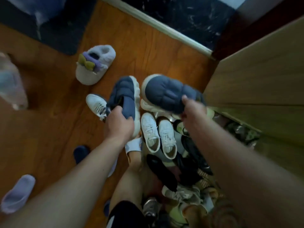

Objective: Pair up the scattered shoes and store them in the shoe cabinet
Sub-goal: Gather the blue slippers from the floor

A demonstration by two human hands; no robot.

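Two padded blue shoes with thick white soles are held side by side above the wooden floor. My left hand (119, 123) grips the heel opening of the left blue shoe (126, 94). My right hand (193, 111) grips the back of the right blue shoe (166, 93), whose toe points up and left. Below them a pair of white sneakers (158, 134) lies together on a heap of dark and pale shoes (184, 170). The open wooden door of the shoe cabinet (256, 83) stands at the right.
A fluffy lilac slipper with a bow (95, 65) lies on the floor (49, 129) further away. A single white sneaker (97, 103), a navy slipper (81, 153) and a lilac slide (18, 193) lie at the left. A dark mat (54, 32) and a white threshold (158, 25) lie beyond.
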